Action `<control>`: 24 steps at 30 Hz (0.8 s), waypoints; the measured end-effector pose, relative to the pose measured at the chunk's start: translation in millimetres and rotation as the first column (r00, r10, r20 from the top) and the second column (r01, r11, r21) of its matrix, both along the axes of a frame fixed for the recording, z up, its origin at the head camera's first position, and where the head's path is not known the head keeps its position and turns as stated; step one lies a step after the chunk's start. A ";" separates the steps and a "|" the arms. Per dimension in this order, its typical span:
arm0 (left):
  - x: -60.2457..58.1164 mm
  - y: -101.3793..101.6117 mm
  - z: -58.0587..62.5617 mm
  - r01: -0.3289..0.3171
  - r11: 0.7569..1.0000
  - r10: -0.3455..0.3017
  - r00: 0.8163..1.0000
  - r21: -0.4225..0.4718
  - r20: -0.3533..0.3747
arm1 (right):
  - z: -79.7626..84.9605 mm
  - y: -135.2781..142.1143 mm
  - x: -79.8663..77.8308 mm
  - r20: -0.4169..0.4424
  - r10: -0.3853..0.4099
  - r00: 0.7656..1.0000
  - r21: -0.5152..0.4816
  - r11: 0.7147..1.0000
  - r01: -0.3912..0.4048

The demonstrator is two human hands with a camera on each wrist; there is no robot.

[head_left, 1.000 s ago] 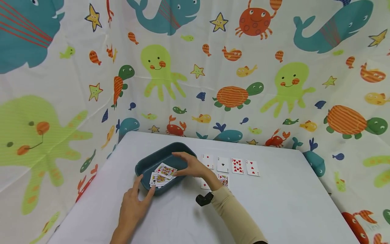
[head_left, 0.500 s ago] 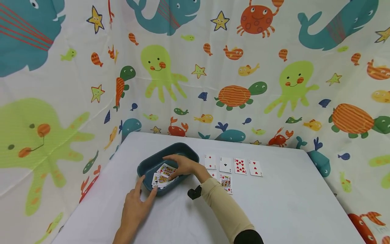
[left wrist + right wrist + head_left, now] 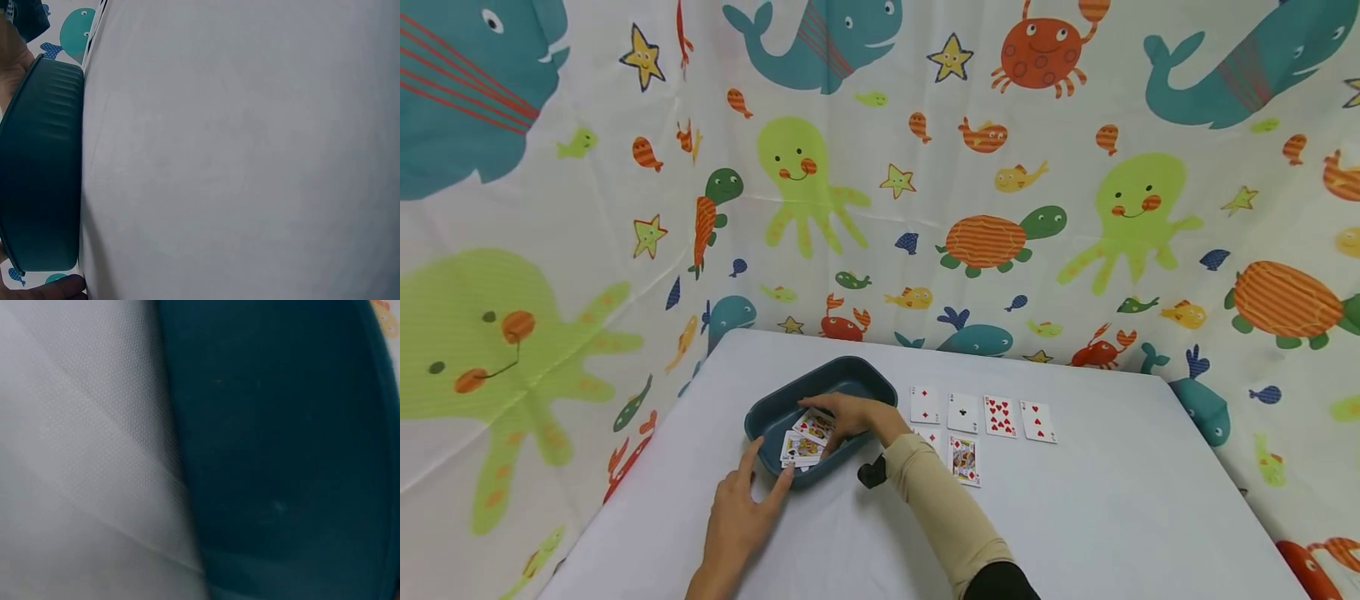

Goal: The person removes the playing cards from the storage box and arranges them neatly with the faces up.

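Note:
A dark teal tray (image 3: pixel 775 398) stands on the white tabletop, with several face-up playing cards (image 3: pixel 800 448) loosely overlapping inside. My left hand (image 3: pixel 741 504) touches the tray's near-left corner, index finger on one side and thumb on the other. The left wrist view shows the tray's outer wall (image 3: pixel 44 169) and some fingertips (image 3: pixel 62 287) below it. My right hand (image 3: pixel 846 417) reaches over the right rim into the tray. Its index finger and thumb are apart around the cards, and its other fingers are hidden. In the right wrist view a teal tray wall (image 3: pixel 281 444) fills much of the picture.
Right of the tray several playing cards (image 3: pixel 1000 417) lie face up in two rows. A king-like face card (image 3: pixel 964 460) lies in the nearer row, and the right forearm partly covers a diamond card (image 3: pixel 929 437). A sea-animal curtain (image 3: pixel 880 208) hangs behind the table.
My right hand has moved left and down into the tray over the cards, its thumb and index finger staying apart. The left hand keeps its place on the tray. The view has shifted slightly.

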State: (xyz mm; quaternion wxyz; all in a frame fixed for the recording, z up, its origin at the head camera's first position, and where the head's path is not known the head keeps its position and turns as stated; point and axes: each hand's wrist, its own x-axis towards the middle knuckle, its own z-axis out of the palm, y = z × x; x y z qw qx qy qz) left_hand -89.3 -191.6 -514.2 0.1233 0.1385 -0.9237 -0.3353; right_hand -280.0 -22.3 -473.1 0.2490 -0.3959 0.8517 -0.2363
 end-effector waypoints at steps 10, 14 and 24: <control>0.4 2.1 -0.2 -0.004 1.000 0.004 1.000 -0.004 0.007 | -1.9 -3.9 -0.2 -0.063 0.003 0.998 0.056 0.998 0.000; 0.2 2.6 0.2 -0.008 1.000 0.008 1.000 -0.008 0.017 | -3.7 -4.6 -1.0 -0.095 0.021 0.995 0.065 0.998 -0.015; 0.5 3.7 1.2 -0.017 1.000 0.017 1.000 -0.012 0.014 | -4.8 -5.0 -1.4 -0.134 0.016 0.991 0.029 1.000 -0.012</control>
